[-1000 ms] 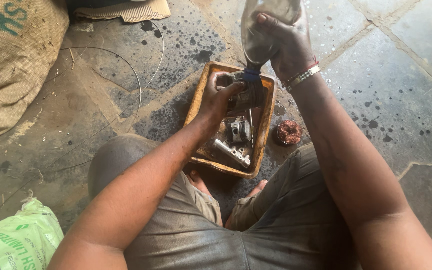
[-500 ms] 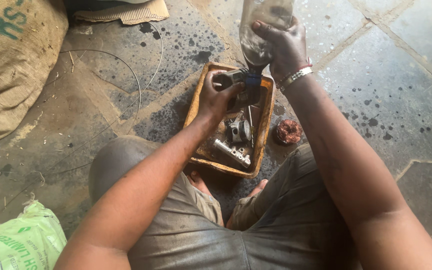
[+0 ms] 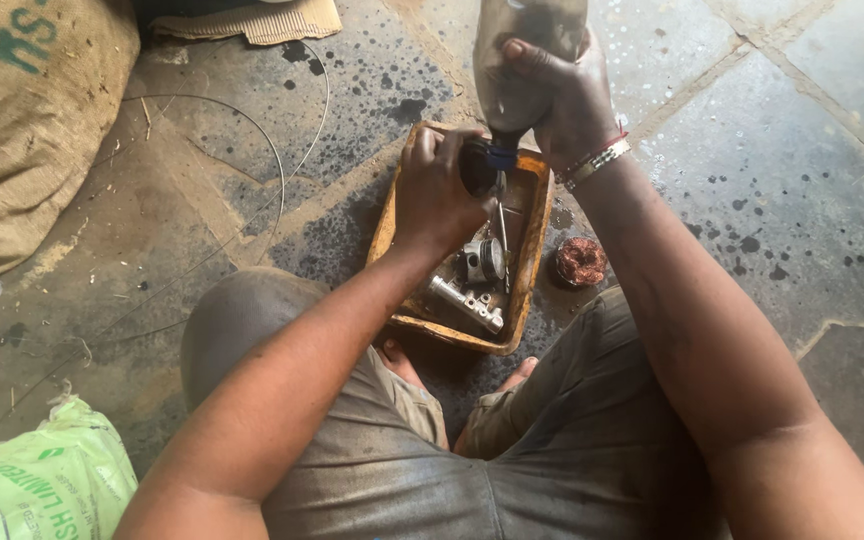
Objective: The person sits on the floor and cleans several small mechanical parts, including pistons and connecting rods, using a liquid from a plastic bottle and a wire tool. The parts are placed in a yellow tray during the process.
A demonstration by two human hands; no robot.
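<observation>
The right hand [image 3: 562,95] is wrapped around an upturned, grimy plastic bottle [image 3: 527,50], neck down over the far end of a rusty yellow tray [image 3: 535,250] that sits on the stone floor between the person's knees. A thin stream of liquid [image 3: 501,215] falls from the bottle's blue neck into the tray. The left hand [image 3: 437,195] is curled shut just under the neck, on or around something dark; what it grips I cannot tell, since the fingers cover it.

The step in hand looks like rinsing parts: pouring over whatever the left hand holds, with a piston [image 3: 482,262] and a metal cylinder part [image 3: 467,303] lying in the near half of the tray. The pour calls for a steady tilt so the stream stays inside the rim.

Right of the tray, a small copper wire coil [image 3: 580,262] rests on the floor. The bottle's top is cut off by the frame, so its fill level is unknown, and the liquid's kind is unclear
</observation>
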